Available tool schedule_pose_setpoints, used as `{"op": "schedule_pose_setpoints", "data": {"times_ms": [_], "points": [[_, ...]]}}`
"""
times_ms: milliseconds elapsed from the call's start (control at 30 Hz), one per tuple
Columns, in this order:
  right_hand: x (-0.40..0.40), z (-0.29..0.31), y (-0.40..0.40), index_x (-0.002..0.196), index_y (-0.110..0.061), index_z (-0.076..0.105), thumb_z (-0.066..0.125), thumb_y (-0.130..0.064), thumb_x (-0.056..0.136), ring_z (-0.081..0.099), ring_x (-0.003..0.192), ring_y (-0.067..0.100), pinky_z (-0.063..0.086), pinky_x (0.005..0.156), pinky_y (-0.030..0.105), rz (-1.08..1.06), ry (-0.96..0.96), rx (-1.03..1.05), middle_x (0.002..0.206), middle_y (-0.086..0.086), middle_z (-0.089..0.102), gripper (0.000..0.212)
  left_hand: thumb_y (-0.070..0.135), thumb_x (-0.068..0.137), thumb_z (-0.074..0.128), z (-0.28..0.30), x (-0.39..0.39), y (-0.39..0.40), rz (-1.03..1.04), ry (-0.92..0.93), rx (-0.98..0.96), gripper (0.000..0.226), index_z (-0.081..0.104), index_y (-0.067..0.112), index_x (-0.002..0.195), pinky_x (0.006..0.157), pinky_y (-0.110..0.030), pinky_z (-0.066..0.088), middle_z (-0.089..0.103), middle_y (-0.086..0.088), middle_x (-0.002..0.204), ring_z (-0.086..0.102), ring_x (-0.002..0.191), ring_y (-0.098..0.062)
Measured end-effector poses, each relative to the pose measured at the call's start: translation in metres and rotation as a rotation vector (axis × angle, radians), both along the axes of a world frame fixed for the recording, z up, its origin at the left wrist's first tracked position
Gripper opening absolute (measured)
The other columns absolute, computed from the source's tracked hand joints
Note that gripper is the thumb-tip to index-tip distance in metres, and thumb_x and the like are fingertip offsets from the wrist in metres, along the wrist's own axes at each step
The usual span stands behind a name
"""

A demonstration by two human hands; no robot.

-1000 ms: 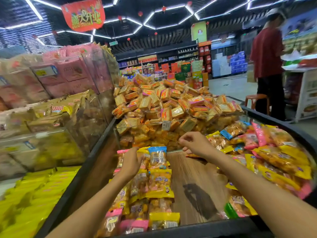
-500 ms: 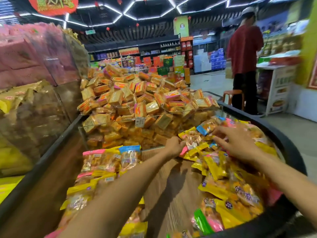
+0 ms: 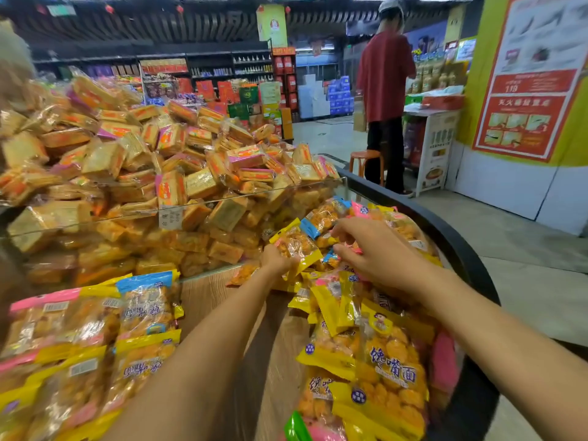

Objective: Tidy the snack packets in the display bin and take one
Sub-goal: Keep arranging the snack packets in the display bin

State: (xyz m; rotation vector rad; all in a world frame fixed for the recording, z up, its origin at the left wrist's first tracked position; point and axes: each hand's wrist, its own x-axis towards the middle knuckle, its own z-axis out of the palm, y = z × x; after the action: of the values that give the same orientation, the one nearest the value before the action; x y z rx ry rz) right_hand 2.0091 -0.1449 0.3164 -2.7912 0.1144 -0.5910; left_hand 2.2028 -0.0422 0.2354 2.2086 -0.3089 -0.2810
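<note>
The left hand [image 3: 275, 261] is pinching a crinkly yellow-edged snack packet [image 3: 294, 246] at the far end of the display bin [image 3: 458, 246], beside the clear divider [image 3: 197, 206]. The right hand [image 3: 374, 249] is lying on the heaped glossy packets [image 3: 375, 354] along the curved black right rim, fingers curled around a pink one. Bare wood-grain floor [image 3: 276, 361] is showing between both piles.

The display bin [image 3: 458, 237] has a curved black rim and a wood-grain floor. Yellow-edged snack packets [image 3: 375, 354] lie jumbled along its right side; a neater row [image 3: 140, 313] lies at its left.
</note>
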Motion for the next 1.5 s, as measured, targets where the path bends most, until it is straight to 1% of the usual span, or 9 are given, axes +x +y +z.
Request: {"op": "schedule_pose_setpoints", "data": {"times_ms": [267,400,533,667,1067,1200,1333,1433,1500], "points": [[-0.003,0.001,0.002,0.114,-0.021,0.054,0.052,-0.032,0.095,0.051,0.096,0.007,0.048,0.085,0.032,-0.003,0.004,-0.021,0.108,-0.007,0.058,0.022,0.000,0.072,0.079,0.005,0.001,-0.003,0.093,0.092,-0.233,0.031,0.052,0.010,0.082,0.063,-0.030,0.049,0.060,-0.009,0.093,0.058,0.085,-0.020],[-0.002,0.000,0.002,0.113,-0.020,0.055,0.052,-0.031,0.095,0.053,0.094,0.011,0.049,0.084,0.034,-0.025,0.017,-0.019,0.104,-0.006,0.058,0.021,0.000,0.077,0.074,0.004,-0.007,-0.003,0.050,0.067,-0.220,0.044,0.040,0.010,0.104,0.076,-0.029,0.046,0.051,-0.009,0.106,0.050,0.097,-0.019],[-0.004,-0.001,0.002,0.113,-0.021,0.054,0.052,-0.031,0.096,0.053,0.091,0.010,0.049,0.082,0.032,-0.046,0.022,-0.023,0.102,-0.006,0.058,0.020,0.003,0.078,0.075,0.014,-0.015,0.000,0.066,0.025,-0.241,0.047,0.039,0.011,0.107,0.067,-0.024,0.043,0.049,-0.007,0.106,0.048,0.098,-0.019],[-0.007,0.001,0.004,0.111,-0.021,0.055,0.051,-0.032,0.096,0.054,0.089,0.010,0.050,0.080,0.031,-0.070,0.015,-0.036,0.100,-0.006,0.058,0.019,0.001,0.073,0.077,0.039,-0.022,0.018,0.088,-0.024,-0.311,0.054,0.043,0.010,0.113,0.087,-0.040,0.051,0.053,-0.010,0.116,0.052,0.111,-0.026],[-0.016,0.024,0.055,0.114,-0.006,0.059,0.058,-0.019,0.093,0.057,0.102,0.024,0.025,0.072,0.018,0.035,-0.080,-0.064,0.107,0.007,0.063,0.025,-0.003,0.069,0.079,0.108,-0.092,0.197,0.056,0.052,-0.479,0.063,0.048,0.006,0.123,0.093,-0.046,0.052,0.055,-0.009,0.119,0.055,0.111,-0.024],[0.008,0.033,0.119,0.106,-0.005,0.062,0.059,-0.022,0.093,0.060,0.090,0.022,0.038,0.071,0.028,0.150,-0.167,0.208,0.093,0.005,0.063,0.021,-0.004,0.069,0.078,0.106,-0.109,0.252,0.109,0.076,-0.510,0.061,0.048,0.007,0.122,0.092,-0.043,0.051,0.049,-0.011,0.122,0.051,0.115,-0.025],[0.036,0.028,0.193,0.116,-0.009,0.058,0.059,-0.046,0.089,0.061,0.087,0.014,0.050,0.073,0.027,0.241,0.107,0.850,0.102,0.002,0.062,0.046,-0.004,0.069,0.079,0.099,-0.111,0.277,0.136,0.121,-0.564,0.061,0.049,0.010,0.120,0.096,-0.047,0.049,0.045,-0.016,0.136,0.049,0.122,-0.030],[0.055,0.014,0.214,0.122,-0.018,0.055,0.072,-0.074,0.057,0.060,0.107,0.017,0.052,0.094,0.047,0.299,0.287,1.147,0.119,0.002,0.061,0.088,-0.002,0.069,0.080,0.098,-0.104,0.284,0.097,0.091,-0.530,0.064,0.050,0.010,0.123,0.092,-0.044,0.053,0.053,-0.015,0.131,0.056,0.116,-0.029],[0.059,0.007,0.213,0.130,-0.020,0.051,0.078,-0.065,0.060,0.058,0.117,0.022,0.050,0.097,0.049,0.361,0.362,1.192,0.130,0.000,0.057,0.087,0.001,0.068,0.081,0.098,-0.097,0.286,0.045,0.076,-0.495,0.062,0.052,0.012,0.122,0.091,-0.043,0.053,0.058,-0.016,0.125,0.061,0.111,-0.028]]}}
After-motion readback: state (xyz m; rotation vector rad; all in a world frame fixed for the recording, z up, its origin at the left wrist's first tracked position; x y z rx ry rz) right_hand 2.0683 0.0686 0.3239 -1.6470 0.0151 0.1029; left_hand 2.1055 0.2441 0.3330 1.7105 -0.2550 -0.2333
